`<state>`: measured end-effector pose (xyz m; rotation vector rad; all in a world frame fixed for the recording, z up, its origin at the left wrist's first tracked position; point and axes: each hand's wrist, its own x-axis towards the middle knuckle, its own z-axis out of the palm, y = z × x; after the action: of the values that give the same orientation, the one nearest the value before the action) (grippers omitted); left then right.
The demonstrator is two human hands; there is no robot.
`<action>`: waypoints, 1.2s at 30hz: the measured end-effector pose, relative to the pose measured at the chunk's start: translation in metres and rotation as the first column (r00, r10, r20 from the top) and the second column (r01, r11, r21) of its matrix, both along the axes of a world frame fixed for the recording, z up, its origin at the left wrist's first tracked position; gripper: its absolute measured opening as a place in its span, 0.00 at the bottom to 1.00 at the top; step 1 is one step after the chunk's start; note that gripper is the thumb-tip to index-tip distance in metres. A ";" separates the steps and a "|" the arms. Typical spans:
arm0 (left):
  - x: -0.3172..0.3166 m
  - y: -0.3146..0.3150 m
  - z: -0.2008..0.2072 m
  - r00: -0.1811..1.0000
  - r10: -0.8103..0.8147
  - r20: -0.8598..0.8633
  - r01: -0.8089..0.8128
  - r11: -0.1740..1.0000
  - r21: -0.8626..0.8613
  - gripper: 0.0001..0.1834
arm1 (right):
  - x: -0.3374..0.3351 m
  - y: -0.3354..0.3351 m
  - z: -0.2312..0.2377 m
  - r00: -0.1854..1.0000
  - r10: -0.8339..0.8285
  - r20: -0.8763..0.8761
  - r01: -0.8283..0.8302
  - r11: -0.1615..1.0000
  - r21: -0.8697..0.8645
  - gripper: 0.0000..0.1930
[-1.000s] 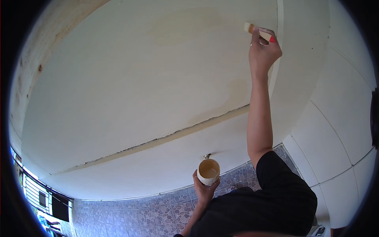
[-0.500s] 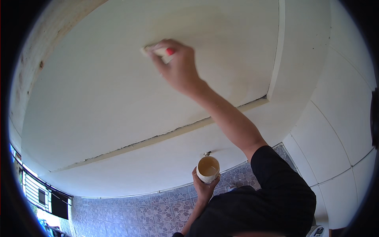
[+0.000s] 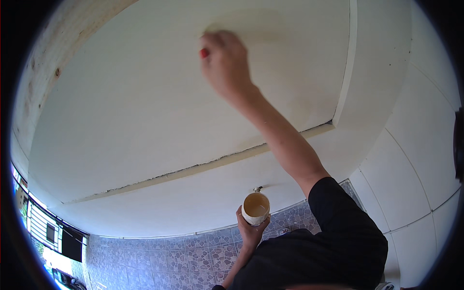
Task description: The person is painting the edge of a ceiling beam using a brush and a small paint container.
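My right hand is raised against the pale cream wall panel, blurred by motion. Its fingers are closed round a paintbrush; only the red end of the handle shows, and the bristles are hidden behind the hand. A darker, damp-looking patch of the panel lies beside and above the fingers. Lower down, my left hand grips a white round tub from below and the sides. The tub's open mouth faces up, and cream-coloured paint coats its inside.
A ledge with a rough dark gap runs along the panel's lower edge. Below it a small metal tap sticks out of the wall. White tiles cover the right wall; stone-patterned tiles lie below. A barred gate stands far left.
My right hand with the paintbrush has swept up and to the right across the panel, and the brush head has gone out of sight. My left hand holds the tub almost still.
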<state>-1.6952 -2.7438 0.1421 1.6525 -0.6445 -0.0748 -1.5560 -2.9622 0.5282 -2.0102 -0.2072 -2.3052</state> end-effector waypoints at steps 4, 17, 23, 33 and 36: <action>0.000 0.000 0.003 1.000 0.006 -0.012 -0.006 1.000 -0.010 0.49 | 0.009 0.043 0.013 0.890 0.414 -0.189 -0.404 0.910 0.090 0.04; -0.002 0.003 -0.002 0.999 0.005 0.050 -0.005 1.000 0.012 0.49 | -0.074 -0.091 0.046 0.946 -0.252 0.203 0.201 0.949 0.241 0.03; -0.007 0.005 0.002 1.000 0.019 0.024 -0.019 1.000 0.006 0.48 | 0.027 0.033 0.032 0.996 0.087 -0.029 -0.089 0.992 -0.084 0.04; -0.011 0.007 0.004 0.999 0.032 0.041 -0.031 0.999 -0.032 0.48 | -0.040 -0.103 0.036 0.959 0.190 0.212 -0.240 0.939 0.245 0.10; -0.009 0.003 0.005 1.000 -0.006 0.029 0.006 1.000 -0.011 0.48 | -0.105 -0.164 0.022 0.943 -0.066 0.327 -0.094 0.888 0.449 0.07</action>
<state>-1.7039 -2.7404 0.1474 1.6433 -0.6705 -0.0519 -1.6611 -3.1259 0.5497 -1.3817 0.2865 -2.3831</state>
